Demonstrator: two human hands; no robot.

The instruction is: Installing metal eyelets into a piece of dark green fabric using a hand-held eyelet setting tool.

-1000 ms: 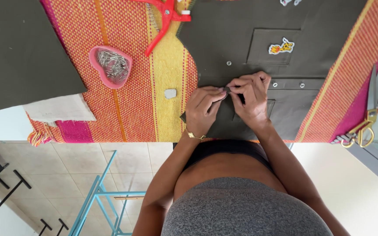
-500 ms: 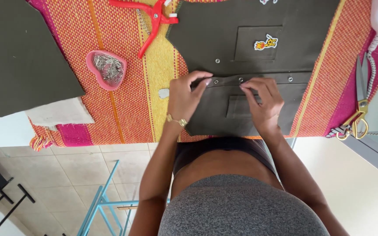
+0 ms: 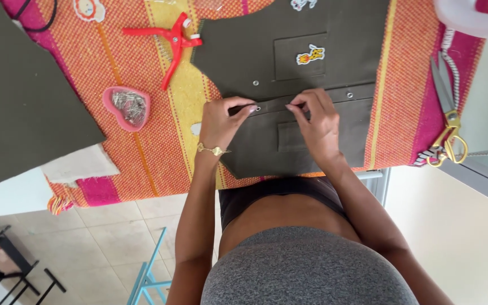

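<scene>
With the left hand (image 3: pixel 224 121) and right hand (image 3: pixel 314 121) each pinching the folded edge of the olive garment panel (image 3: pixel 306 85) on the striped cloth (image 3: pixel 165 130), we keep that edge taut and level between the snaps.

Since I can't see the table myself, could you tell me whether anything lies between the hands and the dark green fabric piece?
Nothing visible does. The left hand and right hand already pinch the folded edge of the dark green fabric piece. The red pliers and heart-shaped dish lie off to the side.
</scene>
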